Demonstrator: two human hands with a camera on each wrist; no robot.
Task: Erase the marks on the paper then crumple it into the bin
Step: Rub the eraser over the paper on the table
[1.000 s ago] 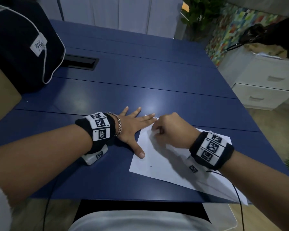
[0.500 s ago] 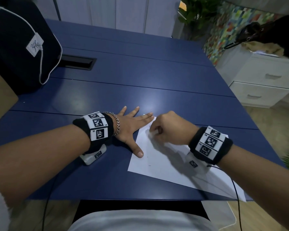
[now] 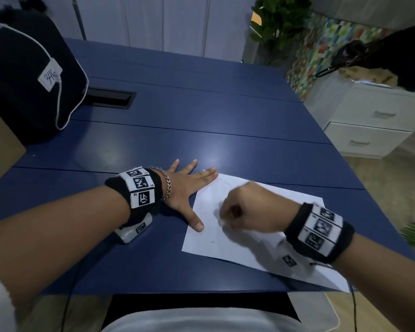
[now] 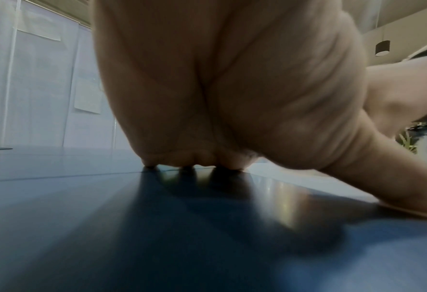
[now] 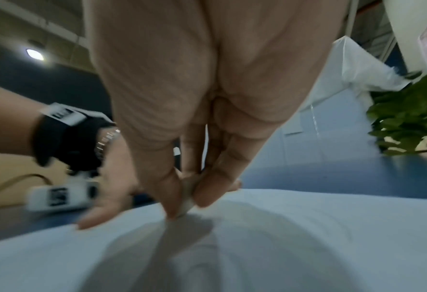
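A white sheet of paper (image 3: 225, 245) lies on the blue table (image 3: 201, 130) near its front edge, with a faint curved pencil line (image 3: 222, 185) near its far corner. My left hand (image 3: 189, 185) lies flat with spread fingers, its fingertips and thumb pressing the sheet's left edge. My right hand (image 3: 225, 219) is blurred with motion over the sheet's left part. In the right wrist view its thumb and fingers pinch a small white eraser (image 5: 187, 199) whose tip touches the paper (image 5: 282, 237). The left wrist view shows only the palm (image 4: 219, 89) on the table.
A black bag (image 3: 22, 75) with a white tag sits at the table's back left, beside a dark cable slot (image 3: 110, 98). White drawers (image 3: 374, 121) stand to the right and a potted plant (image 3: 278, 22) behind. A white bin-like rim (image 3: 321, 312) shows below the table's front edge.
My right hand has slid toward me and slightly right across the paper with the eraser, uncovering the far corner. The left hand has stayed pressed on the sheet's edge.
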